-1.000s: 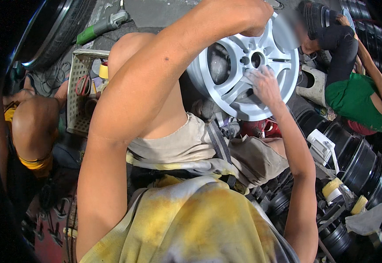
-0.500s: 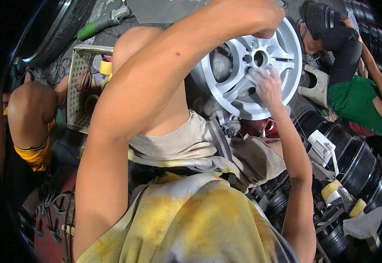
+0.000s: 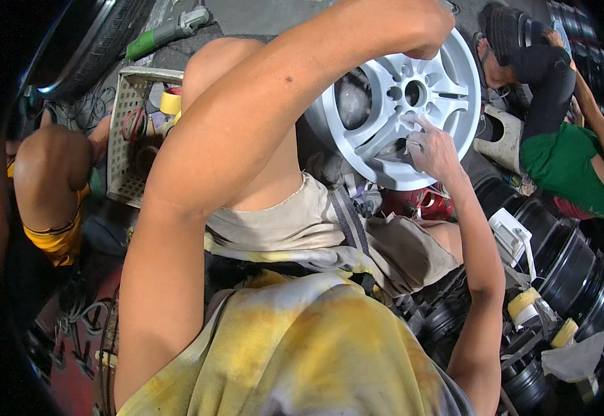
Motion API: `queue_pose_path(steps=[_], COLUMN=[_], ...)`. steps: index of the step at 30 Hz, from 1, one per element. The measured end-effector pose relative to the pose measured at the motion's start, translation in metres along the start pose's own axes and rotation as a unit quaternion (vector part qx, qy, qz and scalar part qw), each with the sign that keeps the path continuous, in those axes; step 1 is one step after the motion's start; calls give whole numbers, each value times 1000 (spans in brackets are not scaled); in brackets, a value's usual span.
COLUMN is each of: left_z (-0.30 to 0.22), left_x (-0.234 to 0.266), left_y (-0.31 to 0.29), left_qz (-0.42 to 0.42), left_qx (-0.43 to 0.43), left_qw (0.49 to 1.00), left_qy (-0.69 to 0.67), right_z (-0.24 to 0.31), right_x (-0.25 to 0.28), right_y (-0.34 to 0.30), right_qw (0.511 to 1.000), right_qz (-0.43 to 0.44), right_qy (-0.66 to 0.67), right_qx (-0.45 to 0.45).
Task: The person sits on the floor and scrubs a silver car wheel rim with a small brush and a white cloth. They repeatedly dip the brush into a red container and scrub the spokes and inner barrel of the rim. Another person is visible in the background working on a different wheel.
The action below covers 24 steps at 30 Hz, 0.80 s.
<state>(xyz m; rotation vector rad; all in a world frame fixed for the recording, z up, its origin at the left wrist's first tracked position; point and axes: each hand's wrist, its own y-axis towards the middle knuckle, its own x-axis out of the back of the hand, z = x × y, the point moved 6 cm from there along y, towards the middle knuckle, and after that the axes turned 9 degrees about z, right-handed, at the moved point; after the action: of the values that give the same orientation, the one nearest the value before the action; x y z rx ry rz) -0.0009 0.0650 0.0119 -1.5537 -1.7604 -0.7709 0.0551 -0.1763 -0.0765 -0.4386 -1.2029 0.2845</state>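
Head view: a silver-grey wheel rim (image 3: 384, 128) stands tilted just past the person's knees, its spoked face turned toward the wearer; what bears it is hidden. The right hand (image 3: 435, 149) is over the lower spokes, its fingers unclenched: the index reaches out toward a spoke below the hub, the others bend loosely, and the tips look whitish. The left hand (image 3: 428, 33) is at the far edge of the rim, with its fingers hidden, so their state cannot be told.

Below the rim sits a red object (image 3: 423, 204), partly covered. Left of the knee, a perforated off-white basket (image 3: 123, 186) holds red-handled scissors (image 3: 134, 123) and a yellow tape roll (image 3: 171, 103). Beyond it on the floor lies a green and grey angle grinder (image 3: 153, 43); any lettering on its body is too small to read. A tyre (image 3: 101, 59) leans at the upper left.

At right, a co-worker wears a green shirt (image 3: 579, 163), where a small pale mark near the hem is unreadable. Nearer are black wheels (image 3: 558, 253) with a white device (image 3: 508, 236) on them. At far left, another person's orange shorts (image 3: 56, 243) show.
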Motion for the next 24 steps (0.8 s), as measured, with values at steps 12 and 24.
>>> queue_pose_path(steps=[12,24], left_z=[0,-6], left_x=[4,7], left_y=[-5,-17], left_qz=[-20,-96], left_qx=[-22,-129], left_qw=[1000,987], left_qy=[-5,26], right_z=[25,-6], right_x=[-3,-1], right_y=[11,16], right_qw=[993,992], right_qz=[112,-120], right_qy=[44,-28], right_qx=[14,25])
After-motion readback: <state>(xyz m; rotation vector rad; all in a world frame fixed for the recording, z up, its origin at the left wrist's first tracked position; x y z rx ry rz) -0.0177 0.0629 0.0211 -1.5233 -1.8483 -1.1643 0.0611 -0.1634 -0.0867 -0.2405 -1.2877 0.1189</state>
